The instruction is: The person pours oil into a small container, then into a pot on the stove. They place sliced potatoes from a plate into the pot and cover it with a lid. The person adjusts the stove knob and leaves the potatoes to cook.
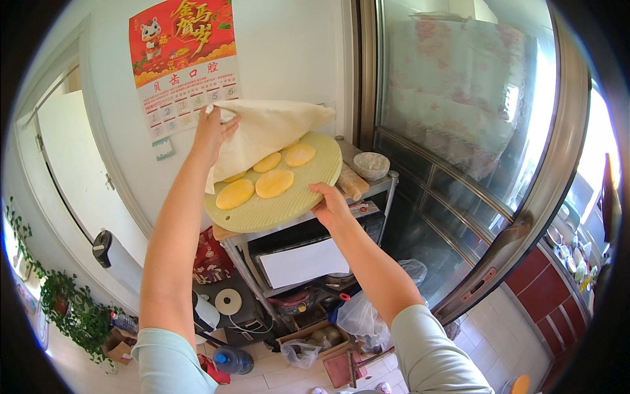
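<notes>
My left hand (216,129) pinches the raised edge of a cream cloth (268,125) between thumb and fingers. The cloth drapes over the far side of a round pale-green board (295,204), which has a small hole near its front left. Flat yellow dough rounds (274,183) lie on the board, several in plain sight and others partly hidden under the cloth. My right hand (330,204) grips the board's near right rim, thumb on top and fingers underneath. The board sits tilted above the shelf top, and whether it rests there cannot be told.
A bowl of white powder (371,166) and a wooden rolling pin (350,180) lie right of the board on the metal rack (389,189). Below is a black oven (379,224) with a white sheet on it. A glass sliding door (453,123) stands right, a wall calendar (184,64) behind.
</notes>
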A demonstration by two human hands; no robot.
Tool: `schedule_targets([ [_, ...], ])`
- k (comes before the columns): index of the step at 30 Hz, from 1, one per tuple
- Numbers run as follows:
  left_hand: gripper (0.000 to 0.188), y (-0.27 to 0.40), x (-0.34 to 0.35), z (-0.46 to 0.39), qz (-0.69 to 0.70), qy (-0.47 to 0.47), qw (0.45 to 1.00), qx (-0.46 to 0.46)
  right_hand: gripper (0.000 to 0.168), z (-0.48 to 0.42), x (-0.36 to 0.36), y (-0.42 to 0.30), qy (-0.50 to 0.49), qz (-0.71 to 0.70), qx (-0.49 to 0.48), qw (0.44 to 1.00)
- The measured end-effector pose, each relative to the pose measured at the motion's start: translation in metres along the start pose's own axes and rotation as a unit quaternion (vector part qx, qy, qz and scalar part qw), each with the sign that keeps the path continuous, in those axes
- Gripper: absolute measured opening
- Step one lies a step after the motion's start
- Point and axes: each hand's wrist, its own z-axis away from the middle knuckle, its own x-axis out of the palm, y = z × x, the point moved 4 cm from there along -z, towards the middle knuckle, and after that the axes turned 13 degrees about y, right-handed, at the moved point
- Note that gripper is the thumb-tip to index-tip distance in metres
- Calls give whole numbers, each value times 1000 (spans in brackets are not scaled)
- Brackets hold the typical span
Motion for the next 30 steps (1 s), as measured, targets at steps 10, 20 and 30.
schedule_targets([
  [10,31,71,57,-17,148,-72,985,47,36,129,-45,-67,53,-7,-61,997],
  [20,32,36,101,-59,-103,-93,934,328,46,317,-189,-87,167,-39,-125,977],
  [30,33,-52,77,64,-497,-247,806,209,54,440,-274,-111,194,-130,-157,960],
])
